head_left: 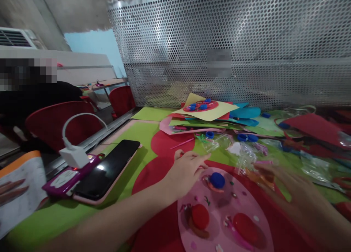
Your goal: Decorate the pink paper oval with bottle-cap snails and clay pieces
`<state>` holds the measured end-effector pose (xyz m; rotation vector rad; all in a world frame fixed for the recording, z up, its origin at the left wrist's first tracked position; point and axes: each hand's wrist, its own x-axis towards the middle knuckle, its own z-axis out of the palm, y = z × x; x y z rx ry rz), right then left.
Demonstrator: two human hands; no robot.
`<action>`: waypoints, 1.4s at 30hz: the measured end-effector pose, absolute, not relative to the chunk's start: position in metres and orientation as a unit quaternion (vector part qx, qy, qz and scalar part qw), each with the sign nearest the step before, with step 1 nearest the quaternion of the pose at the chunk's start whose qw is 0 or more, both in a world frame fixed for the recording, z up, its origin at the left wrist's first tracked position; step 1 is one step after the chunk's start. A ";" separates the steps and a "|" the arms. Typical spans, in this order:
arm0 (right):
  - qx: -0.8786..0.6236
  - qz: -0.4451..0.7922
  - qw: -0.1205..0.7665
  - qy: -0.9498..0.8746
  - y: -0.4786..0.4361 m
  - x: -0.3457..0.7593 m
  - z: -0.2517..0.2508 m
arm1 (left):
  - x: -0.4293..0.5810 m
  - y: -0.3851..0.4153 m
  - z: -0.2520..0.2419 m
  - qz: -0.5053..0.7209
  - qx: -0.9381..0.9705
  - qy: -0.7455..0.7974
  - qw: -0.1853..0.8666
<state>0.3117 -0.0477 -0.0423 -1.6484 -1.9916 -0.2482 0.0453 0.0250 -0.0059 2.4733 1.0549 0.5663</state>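
Note:
My left hand [188,170] is above the upper left edge of a pink paper oval [227,204], its index finger stretched to the right and its other fingers loosely bent. I make out nothing in it. My right hand [290,186], blurred, reaches leftward with fingers apart, close to an orange piece in clear plastic [260,177]. The oval lies on red paper [156,171]. On it are a blue bottle cap [217,180], a red cap [200,216], another red round piece [246,227], small decorations and brown and pink strips.
Behind my hands lie a stack of coloured papers [205,115], small plastic bags [244,155] and blue caps [242,137]. Scissors [329,186] are at right. A phone [108,171], white charger [74,155] and another hand on paper [12,188] are at left. A perforated metal panel [233,36] stands behind.

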 end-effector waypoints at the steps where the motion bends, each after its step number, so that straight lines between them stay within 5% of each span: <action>1: -0.614 -0.092 0.269 -0.736 -0.048 0.312 -0.042 | 0.046 0.025 -0.006 0.200 0.883 0.375 0.197; 42: -0.604 -0.103 0.199 -0.765 -0.058 0.302 -0.027 | 0.044 0.030 -0.011 0.239 0.884 0.353 0.191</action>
